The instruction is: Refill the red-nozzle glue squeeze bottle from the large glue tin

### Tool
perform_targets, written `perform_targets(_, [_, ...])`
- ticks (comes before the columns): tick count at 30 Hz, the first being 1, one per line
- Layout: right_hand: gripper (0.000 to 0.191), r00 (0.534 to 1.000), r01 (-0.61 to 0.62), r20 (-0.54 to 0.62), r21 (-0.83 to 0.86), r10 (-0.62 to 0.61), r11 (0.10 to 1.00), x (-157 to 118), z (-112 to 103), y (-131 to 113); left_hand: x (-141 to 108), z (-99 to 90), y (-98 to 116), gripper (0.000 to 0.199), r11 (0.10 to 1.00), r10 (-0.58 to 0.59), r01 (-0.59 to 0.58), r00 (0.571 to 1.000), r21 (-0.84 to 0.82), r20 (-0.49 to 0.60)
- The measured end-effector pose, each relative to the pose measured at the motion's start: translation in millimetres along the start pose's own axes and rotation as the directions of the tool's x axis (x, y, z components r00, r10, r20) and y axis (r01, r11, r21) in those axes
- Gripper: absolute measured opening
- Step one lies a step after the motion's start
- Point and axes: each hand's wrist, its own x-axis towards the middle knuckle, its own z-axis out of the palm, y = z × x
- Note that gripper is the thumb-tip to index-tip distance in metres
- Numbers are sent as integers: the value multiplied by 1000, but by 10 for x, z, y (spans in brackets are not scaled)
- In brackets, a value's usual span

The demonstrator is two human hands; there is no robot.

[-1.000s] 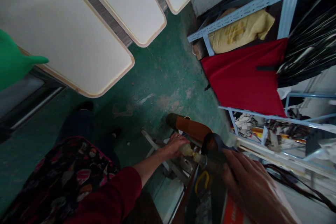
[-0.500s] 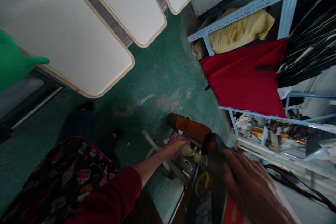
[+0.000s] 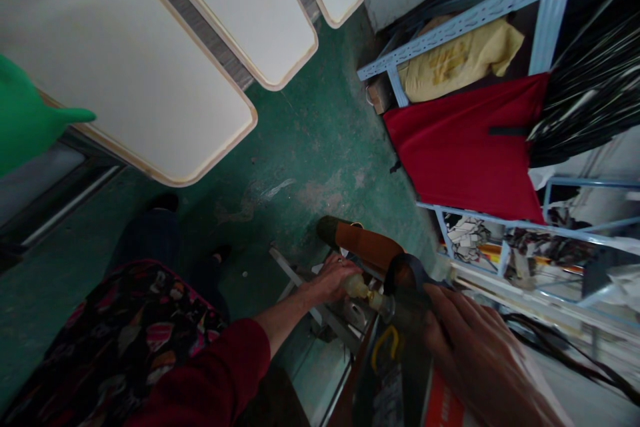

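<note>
You're curling your left hand [image 3: 331, 279] by a pale fitting [image 3: 356, 285], laying your right hand [image 3: 475, 340] straight-fingered over a dark object [image 3: 413, 353], lower right; grips unclear.

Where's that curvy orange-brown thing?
In the head view, the curved orange-brown piece is right of and below centre, next to the red-sleeved hand, with green floor behind.

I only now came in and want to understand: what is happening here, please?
The person's left hand is beside a pale fitting, near a brown piece; I cannot tell whether it holds either. The right hand rests against a dark device. White panels are at upper left; red cloth covers part of a blue rack at right.
</note>
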Motion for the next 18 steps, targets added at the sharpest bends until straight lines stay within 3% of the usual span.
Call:
perform_targets(5, [29, 1000, 15, 4, 0, -15, 1000, -7, 12, 3, 4, 39, -19, 55, 999, 27, -31, 996, -39, -80])
perform_targets(18, [29, 1000, 13, 28, -1, -13, 1000, -26, 40, 36, 19, 64, -27, 53, 999, 23, -25, 997, -28, -79])
